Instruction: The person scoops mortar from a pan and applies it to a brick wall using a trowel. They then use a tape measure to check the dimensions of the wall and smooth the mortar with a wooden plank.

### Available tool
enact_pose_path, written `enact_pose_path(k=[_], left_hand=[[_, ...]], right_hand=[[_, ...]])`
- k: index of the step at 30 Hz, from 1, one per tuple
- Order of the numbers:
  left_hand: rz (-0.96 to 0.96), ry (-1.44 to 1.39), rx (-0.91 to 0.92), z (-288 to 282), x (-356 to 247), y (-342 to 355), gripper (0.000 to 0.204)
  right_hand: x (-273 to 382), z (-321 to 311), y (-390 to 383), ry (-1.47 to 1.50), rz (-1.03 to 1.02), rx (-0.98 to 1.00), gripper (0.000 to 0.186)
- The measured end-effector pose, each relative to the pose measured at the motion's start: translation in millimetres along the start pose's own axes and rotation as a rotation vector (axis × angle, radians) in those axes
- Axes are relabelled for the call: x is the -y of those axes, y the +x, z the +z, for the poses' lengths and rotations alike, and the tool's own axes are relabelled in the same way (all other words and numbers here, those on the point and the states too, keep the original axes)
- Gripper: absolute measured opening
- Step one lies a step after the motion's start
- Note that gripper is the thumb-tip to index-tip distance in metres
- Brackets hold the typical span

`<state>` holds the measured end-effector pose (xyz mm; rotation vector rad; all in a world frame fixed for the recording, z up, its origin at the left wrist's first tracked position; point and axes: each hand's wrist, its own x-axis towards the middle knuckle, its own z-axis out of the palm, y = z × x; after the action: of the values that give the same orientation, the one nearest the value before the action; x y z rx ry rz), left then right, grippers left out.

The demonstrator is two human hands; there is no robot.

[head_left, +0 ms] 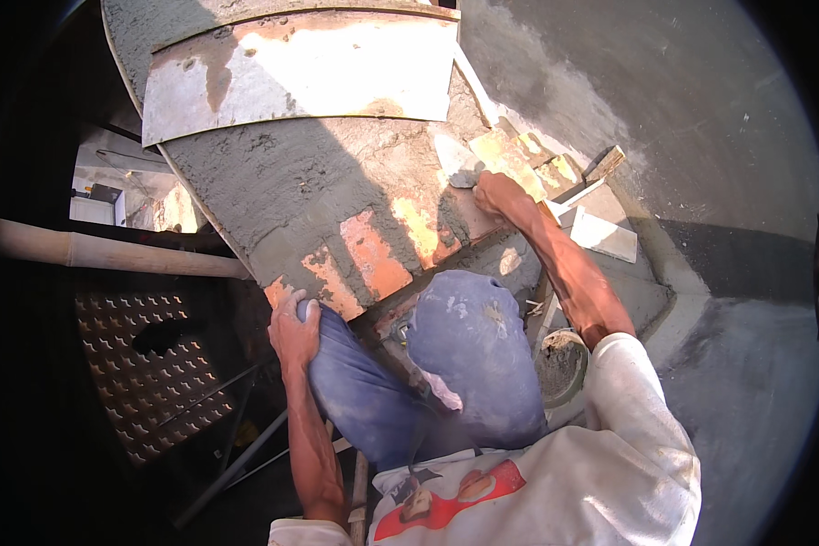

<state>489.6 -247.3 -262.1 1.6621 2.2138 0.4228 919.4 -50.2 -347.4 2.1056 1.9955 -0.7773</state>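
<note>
My right hand (499, 195) is closed round the handle of a trowel (451, 155), whose blade lies on or just over the wet grey mortar (291, 177) near the bricks' right end. The handle is mostly hidden in the fist. Along the mortar's near edge runs a row of orange bricks (373, 255), partly smeared with mortar. My left hand (295, 335) rests on my left knee, beside the leftmost brick (278, 290). It holds nothing, and its thumb stands apart from the fingers. Whether its fingertips touch that brick I cannot tell.
A pale curved board (314, 73) spans the slab's far part. By my right side sits a bucket (555, 398) with mortar in it. Wood scraps (605, 164) and a white flat piece (604, 237) lie at the right. A bamboo pole (146, 255) and a patterned metal sheet (146, 373) are at left.
</note>
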Motion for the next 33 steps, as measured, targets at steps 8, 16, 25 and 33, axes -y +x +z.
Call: enact_pose_path(k=[8, 16, 25, 33], left_hand=[[-0.017, -0.236, 0.040, 3.5, 29.3, -4.1, 0.043], [-0.061, 0.101, 0.259, -6.4, 9.6, 8.4, 0.052], [0.041, 0.146, 0.360, 2.4, 33.1, 36.7, 0.054], [-0.025, 0.099, 0.364, -10.0, 47.0, 23.6, 0.050]], right_hand=[[-107.4, -2.4, -261.5, 0.443, 0.103, -0.216, 0.042], [-187.2, 72.1, -471.5, 0.061, 0.495, 0.194, 0.035], [-203.9, 317.1, -390.4, -0.101, 0.476, 0.089, 0.019], [-204.4, 286.5, -439.1, 0.147, 0.468, 0.057, 0.027]])
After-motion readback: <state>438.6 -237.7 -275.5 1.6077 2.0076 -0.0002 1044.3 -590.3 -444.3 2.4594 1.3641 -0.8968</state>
